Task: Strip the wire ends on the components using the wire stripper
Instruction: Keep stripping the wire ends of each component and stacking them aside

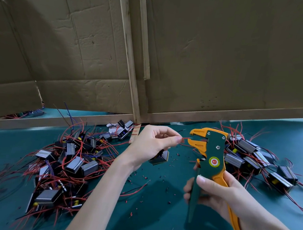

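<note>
Hands: left hand (150,143) pinches thin red wire (186,139), tip in open mouth of green-and-orange plastic wire stripper (213,156) just right of it; right hand (218,194) grips its handles.

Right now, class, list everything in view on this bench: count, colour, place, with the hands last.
Wire stripper: one, green and orange, in the right hand.
Wire: one, red, from the left hand to the stripper jaws.
Left pile of components: many, grey-black, red wires, table left.
Right pile of components: many, same colours, table right.
Single component: one, dark, under the left hand.
Scraps: many, red and dark, mid-table.
Table: one, teal.
Cardboard: several sheets, brown, behind.
Left hand: pinches the wire.
Right hand: grips the stripper.
</note>
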A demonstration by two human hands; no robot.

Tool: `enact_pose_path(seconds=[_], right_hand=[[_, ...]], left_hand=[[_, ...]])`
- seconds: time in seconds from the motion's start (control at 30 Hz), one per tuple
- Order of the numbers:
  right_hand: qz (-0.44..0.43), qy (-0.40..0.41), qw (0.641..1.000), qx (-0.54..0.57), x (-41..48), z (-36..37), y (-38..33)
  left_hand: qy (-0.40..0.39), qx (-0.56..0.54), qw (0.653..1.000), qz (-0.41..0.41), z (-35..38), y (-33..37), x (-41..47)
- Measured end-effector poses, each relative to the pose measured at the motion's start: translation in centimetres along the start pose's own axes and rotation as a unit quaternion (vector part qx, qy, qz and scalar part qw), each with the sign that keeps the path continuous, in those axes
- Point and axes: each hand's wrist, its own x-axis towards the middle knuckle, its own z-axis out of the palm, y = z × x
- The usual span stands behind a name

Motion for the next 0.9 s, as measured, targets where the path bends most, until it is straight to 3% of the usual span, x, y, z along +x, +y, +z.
enact_pose_path(seconds=[0.37,0.67,0.8,0.9], right_hand=[[0.009,-0.016,0.998,-0.054,-0.2,0.6,-0.3],[-0.022,0.031,0.985,-0.167,-0.4,1.8,0.5],[-0.046,0.102,0.983,-0.144,0.0,2.0,1.8],[0.0,0.04,0.997,-0.064,0.1,1.9,1.4]], left_hand=[[-0.033,0.019,0.999,-0.012,-0.4,0.4,-0.2],[-0.111,0.016,0.993,-0.035,-2.1,0.5,-0.6],[-0.109,0.038,0.992,-0.045,-1.7,0.1,-0.4],[-0.084,0.043,0.994,-0.048,-1.6,-0.4,-0.2]])
